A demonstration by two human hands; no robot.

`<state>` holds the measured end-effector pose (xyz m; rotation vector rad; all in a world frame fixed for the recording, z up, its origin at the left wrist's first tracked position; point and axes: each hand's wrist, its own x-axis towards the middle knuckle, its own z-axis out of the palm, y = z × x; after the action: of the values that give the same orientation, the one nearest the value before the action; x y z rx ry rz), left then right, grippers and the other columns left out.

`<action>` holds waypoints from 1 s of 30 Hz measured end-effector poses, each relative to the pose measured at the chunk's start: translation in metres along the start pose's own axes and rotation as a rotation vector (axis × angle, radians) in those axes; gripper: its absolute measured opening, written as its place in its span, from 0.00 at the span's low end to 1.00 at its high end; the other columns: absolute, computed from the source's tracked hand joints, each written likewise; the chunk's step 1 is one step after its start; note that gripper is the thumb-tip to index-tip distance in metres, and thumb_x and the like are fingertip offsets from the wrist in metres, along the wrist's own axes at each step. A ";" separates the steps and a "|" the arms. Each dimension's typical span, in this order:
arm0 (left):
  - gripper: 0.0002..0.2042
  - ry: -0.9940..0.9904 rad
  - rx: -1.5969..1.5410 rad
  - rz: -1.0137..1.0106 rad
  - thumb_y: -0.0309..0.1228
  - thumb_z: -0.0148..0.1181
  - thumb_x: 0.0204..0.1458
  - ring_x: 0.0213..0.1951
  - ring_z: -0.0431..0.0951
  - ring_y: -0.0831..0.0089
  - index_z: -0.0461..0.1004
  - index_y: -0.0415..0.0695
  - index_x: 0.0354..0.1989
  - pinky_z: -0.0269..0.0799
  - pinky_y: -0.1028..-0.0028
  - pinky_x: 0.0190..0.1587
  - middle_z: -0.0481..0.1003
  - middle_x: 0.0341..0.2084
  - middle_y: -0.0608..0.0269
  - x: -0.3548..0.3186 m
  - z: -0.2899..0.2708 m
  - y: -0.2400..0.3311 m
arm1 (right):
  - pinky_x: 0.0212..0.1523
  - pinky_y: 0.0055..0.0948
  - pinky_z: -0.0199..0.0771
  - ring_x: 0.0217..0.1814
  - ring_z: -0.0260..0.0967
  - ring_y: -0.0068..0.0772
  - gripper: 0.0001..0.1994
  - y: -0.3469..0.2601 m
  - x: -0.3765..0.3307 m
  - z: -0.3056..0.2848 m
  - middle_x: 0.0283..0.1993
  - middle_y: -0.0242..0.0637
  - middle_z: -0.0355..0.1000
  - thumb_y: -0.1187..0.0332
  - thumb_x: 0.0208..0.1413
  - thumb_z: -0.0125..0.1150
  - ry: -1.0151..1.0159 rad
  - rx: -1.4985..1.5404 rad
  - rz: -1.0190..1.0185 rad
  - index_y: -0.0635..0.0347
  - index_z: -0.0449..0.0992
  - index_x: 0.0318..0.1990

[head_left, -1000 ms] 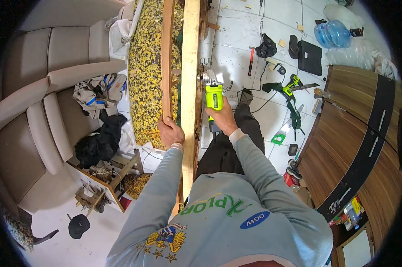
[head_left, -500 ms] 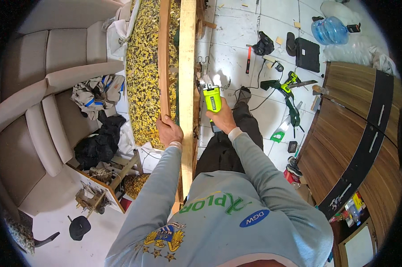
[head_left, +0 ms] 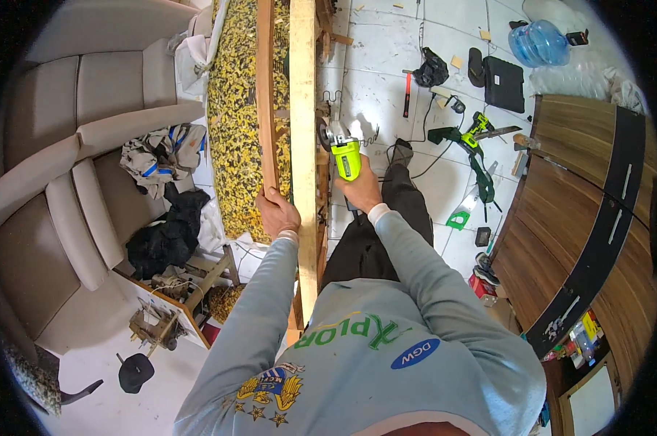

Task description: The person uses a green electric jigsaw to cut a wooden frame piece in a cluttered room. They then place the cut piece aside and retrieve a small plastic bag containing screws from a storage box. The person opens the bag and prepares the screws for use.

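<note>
My right hand (head_left: 361,192) is wrapped round the body of a lime-green angle grinder (head_left: 349,163). The grinder's dark disc (head_left: 324,134) sits close to the right side of a pale wooden beam (head_left: 303,156); whether it touches is hard to make out. My left hand (head_left: 279,215) is closed over the near end of a reddish-brown wooden slat (head_left: 266,94), left of that beam. Both wooden pieces belong to a long frame running away from me. Beyond the slat lies mottled yellow-and-black foam (head_left: 234,123). Curved metal springs (head_left: 333,102) stick out from the frame's right side.
On the tiled floor to the right are a hammer (head_left: 407,94), a green reciprocating saw (head_left: 479,132) with its strap, a handsaw (head_left: 465,211), a black case (head_left: 503,84) and a cable. A wooden cabinet (head_left: 568,211) borders the right, grey sofas (head_left: 114,83) the left.
The grinder has turned slightly in my right hand, so its disc shows more plainly beside the beam. My left hand keeps its hold on the slat. The whole view has shifted slightly.
</note>
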<state>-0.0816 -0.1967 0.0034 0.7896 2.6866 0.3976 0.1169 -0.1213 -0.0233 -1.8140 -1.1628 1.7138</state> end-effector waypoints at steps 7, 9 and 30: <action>0.30 -0.016 0.045 -0.033 0.52 0.40 0.67 0.50 0.78 0.41 0.67 0.38 0.64 0.72 0.51 0.53 0.76 0.52 0.38 -0.003 -0.004 0.008 | 0.55 0.46 0.76 0.53 0.77 0.58 0.36 -0.001 0.013 0.004 0.50 0.56 0.78 0.63 0.45 0.73 0.034 -0.014 -0.001 0.64 0.63 0.61; 0.30 -0.017 0.033 -0.022 0.51 0.40 0.67 0.51 0.78 0.41 0.67 0.37 0.64 0.72 0.51 0.54 0.76 0.52 0.38 -0.003 -0.005 0.008 | 0.55 0.47 0.76 0.53 0.77 0.59 0.36 -0.004 0.013 0.002 0.50 0.56 0.78 0.63 0.44 0.73 0.029 -0.011 -0.023 0.64 0.63 0.61; 0.53 0.085 0.214 0.565 0.65 0.62 0.50 0.76 0.47 0.43 0.53 0.39 0.75 0.35 0.32 0.73 0.49 0.75 0.38 0.025 0.015 0.119 | 0.36 0.31 0.78 0.36 0.76 0.33 0.19 0.070 -0.095 -0.171 0.39 0.39 0.76 0.71 0.54 0.70 0.307 0.345 0.044 0.64 0.71 0.51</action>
<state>-0.0389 -0.0836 0.0255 1.6356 2.5693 0.2708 0.3089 -0.1914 0.0139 -1.8099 -0.6618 1.4812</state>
